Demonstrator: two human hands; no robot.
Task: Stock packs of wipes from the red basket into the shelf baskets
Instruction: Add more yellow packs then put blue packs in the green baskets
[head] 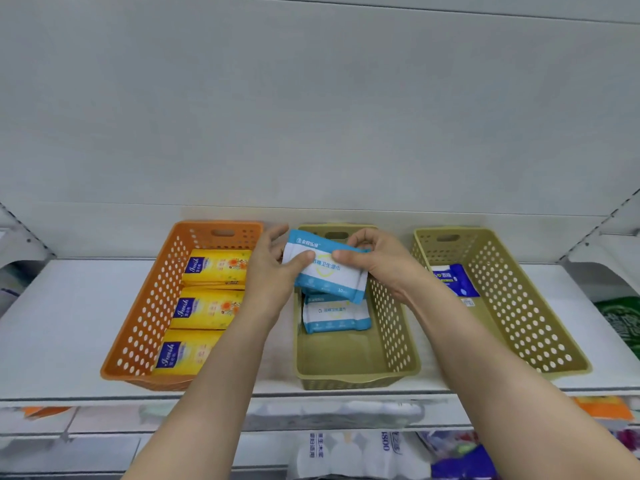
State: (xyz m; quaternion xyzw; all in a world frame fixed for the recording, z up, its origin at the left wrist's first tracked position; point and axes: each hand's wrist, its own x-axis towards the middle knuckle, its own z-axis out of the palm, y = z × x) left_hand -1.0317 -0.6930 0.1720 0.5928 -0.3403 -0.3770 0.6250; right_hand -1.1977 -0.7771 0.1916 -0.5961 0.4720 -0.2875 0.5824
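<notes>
A white shelf (52, 327) carries three baskets side by side. The orange basket (138, 327) on the left holds three yellow packs (207, 308) in a row. The middle olive basket (353, 362) holds one blue-and-white pack (336, 315) lying flat near its back. The right olive basket (512, 299) holds a dark blue pack (455, 280). Above the middle basket, both hands grip a tilted blue-and-white pack of wipes (329, 271): the left hand (273, 268) pinches its left end, the right hand (377, 261) its right end, thumbs on top.
</notes>
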